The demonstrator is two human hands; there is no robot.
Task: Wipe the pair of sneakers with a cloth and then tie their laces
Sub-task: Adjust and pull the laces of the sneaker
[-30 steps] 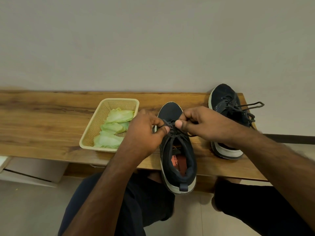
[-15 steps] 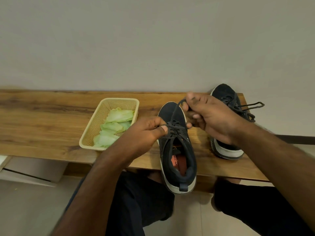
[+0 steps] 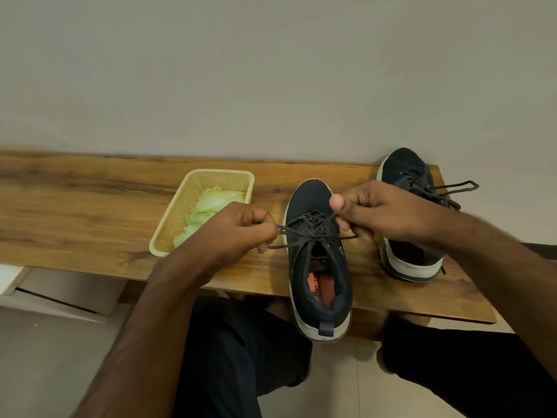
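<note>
A black sneaker (image 3: pixel 319 267) with a white sole stands in the middle of the wooden bench (image 3: pixel 75 212), its heel hanging over the front edge. My left hand (image 3: pixel 241 230) pinches one end of its dark lace (image 3: pixel 301 233) to the left of the shoe. My right hand (image 3: pixel 382 212) grips the other end over the shoe's right side, and the lace runs taut between both hands. The second black sneaker (image 3: pixel 413 254) stands at the bench's right end, its laces in a loop out to the right. A light green cloth (image 3: pixel 208 206) lies in the basket.
A beige plastic basket (image 3: pixel 177 218) sits on the bench left of the sneakers, close to my left hand. The wall runs right behind the bench. My knees in dark shorts are below the bench's front edge. Tiled floor lies beneath.
My right hand has come down from its raised pull toward the shoe's right side. My left hand has drawn its lace end out to the left, stretching the lace across the shoe.
</note>
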